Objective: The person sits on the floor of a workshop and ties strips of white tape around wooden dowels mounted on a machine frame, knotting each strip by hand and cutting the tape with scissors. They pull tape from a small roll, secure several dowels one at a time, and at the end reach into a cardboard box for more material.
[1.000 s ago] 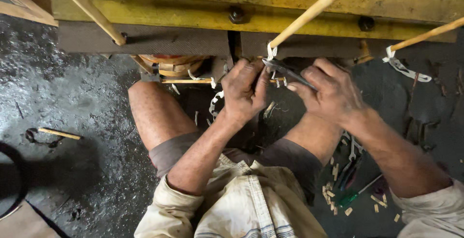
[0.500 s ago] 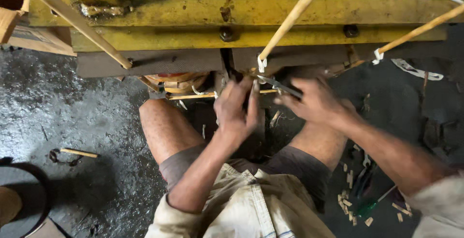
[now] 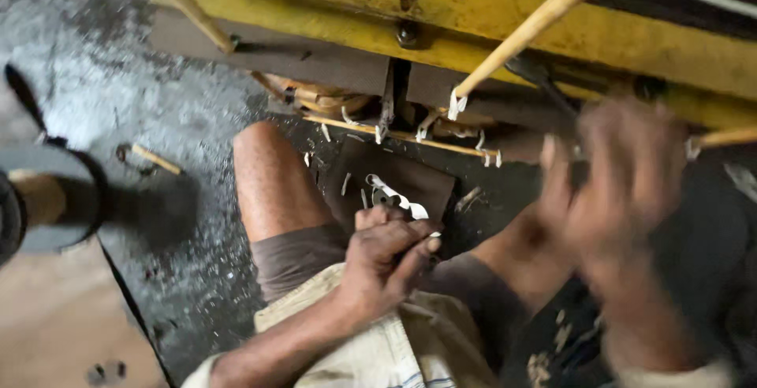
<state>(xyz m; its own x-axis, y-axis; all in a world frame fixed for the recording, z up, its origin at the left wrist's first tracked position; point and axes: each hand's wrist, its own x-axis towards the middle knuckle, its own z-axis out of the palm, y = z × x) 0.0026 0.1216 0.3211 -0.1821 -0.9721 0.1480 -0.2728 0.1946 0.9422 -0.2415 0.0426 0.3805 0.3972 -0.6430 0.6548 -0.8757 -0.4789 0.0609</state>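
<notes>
I sit on the ground with bare knees under a yellow metal frame [image 3: 505,17]. My left hand [image 3: 386,260] is low over my lap, its fingers curled together at the near end of a white strip [image 3: 397,195] that lies on a dark board [image 3: 430,179]. My right hand [image 3: 623,175] is raised near the frame and badly blurred, fingers spread. A dark tool shape [image 3: 544,80] shows just above it; whether the hand holds it is unclear. A bamboo stick [image 3: 528,29] slants up from a white tie [image 3: 457,104]. A thin horizontal stick [image 3: 410,134] carries more white ties.
Another bamboo stick [image 3: 189,5] slants at upper left. A short stick piece [image 3: 155,158] lies on the grey concrete floor [image 3: 118,104]. A dark round object [image 3: 47,199] sits at the left edge. White scraps lie around my knee [image 3: 272,191].
My left hand has dropped from the sticks under the frame down to my lap and the white strip. My right hand has swung to the right and is blurred. The camera has come closer.
</notes>
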